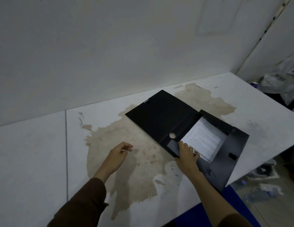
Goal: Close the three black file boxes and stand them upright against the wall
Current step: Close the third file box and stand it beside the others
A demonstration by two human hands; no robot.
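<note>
— One black file box [184, 128] in sight, lying flat and open on the white counter [36, 153], near its right edge, lid spread toward the wall [110, 46].

— Anything inside?

— Printed paper [204, 140] in the tray.

— And the hands?

— Right hand [187, 154] lies flat on the box's near edge, fingers spread, gripping nothing. Left hand [118, 154] hovers loosely curled and empty over the brown stain [126, 169].
</note>
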